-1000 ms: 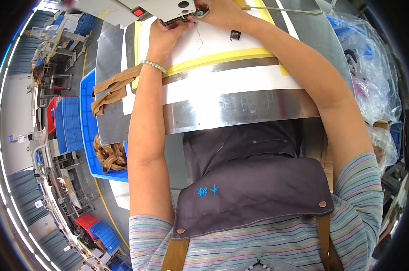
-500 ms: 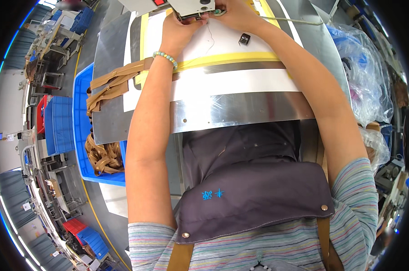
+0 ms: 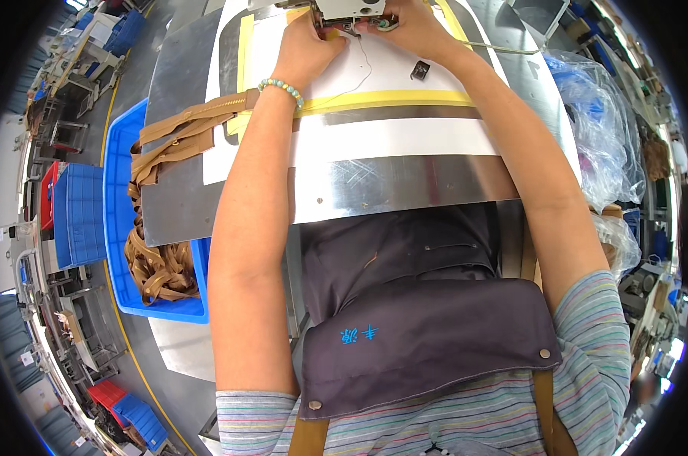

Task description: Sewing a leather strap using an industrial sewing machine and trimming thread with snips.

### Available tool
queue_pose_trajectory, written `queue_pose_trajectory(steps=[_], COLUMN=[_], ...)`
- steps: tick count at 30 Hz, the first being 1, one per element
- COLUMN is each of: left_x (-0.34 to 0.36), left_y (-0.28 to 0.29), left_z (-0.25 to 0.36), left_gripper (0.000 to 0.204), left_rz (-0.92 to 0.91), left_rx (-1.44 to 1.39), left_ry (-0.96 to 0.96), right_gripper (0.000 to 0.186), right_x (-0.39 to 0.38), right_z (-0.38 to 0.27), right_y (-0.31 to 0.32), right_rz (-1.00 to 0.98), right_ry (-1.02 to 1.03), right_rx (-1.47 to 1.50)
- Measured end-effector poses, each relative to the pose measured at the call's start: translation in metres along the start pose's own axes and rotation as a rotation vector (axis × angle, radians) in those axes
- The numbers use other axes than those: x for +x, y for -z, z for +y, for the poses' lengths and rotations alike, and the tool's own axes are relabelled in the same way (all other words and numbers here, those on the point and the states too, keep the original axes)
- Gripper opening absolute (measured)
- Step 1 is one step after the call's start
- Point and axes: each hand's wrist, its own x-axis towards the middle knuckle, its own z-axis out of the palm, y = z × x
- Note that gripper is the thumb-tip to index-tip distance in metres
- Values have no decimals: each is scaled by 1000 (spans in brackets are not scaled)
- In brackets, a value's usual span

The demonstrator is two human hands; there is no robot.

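Observation:
My left hand (image 3: 308,49) and my right hand (image 3: 415,29) are up at the head of a white sewing machine (image 3: 345,7), one on each side of its needle area. Both have curled fingers; what they hold is partly hidden there. A loose thread (image 3: 368,68) trails over the white sheet (image 3: 359,137), which is edged with yellow tape (image 3: 382,96). A small black part (image 3: 420,71) lies right of the thread. Brown zipper strips (image 3: 188,125) lie at the left of the steel work surface (image 3: 382,180), beside my beaded left wrist.
A blue crate (image 3: 116,213) of tangled brown strips stands left of the table. Crumpled clear plastic bags (image 3: 602,137) lie along the right side. Farther left, beyond a floor with a yellow line, are other workstations and stacked blue and red crates (image 3: 82,213).
The machine head and my hands sit slightly higher and farther right in the picture, and the side crates have shifted left. My hands stay at the needle area with fingers curled.

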Motion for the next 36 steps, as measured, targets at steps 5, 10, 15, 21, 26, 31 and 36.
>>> queue_pose_trajectory(steps=[5,10,15,21,26,31,36], left_x=[-7,-14,-16,-11,-9,-7,-4], left_y=[4,8,12,5,-4,-17,-17], left_z=[6,27,30,25,29,36,32], left_gripper=[27,30,33,34,27,23,24], left_rz=[38,36,27,17,16,217,199], left_rx=[-191,-235,-192,-245,-441,-463,-411], left_ry=[-15,84,47,60,249,146,230], right_gripper=[21,22,20,25,25,26,26], right_x=[-1,-1,-5,0,4,3,-1], right_z=[-3,7,7,9,14,6,-2], right_y=[-2,0,6,4,-4,-3,-11], right_rz=[-21,-55,-14,-17,-5,33,169], right_ry=[40,104,6,-112,-226,-165,-141], right_rx=[-63,-94,236,193,339,238,241])
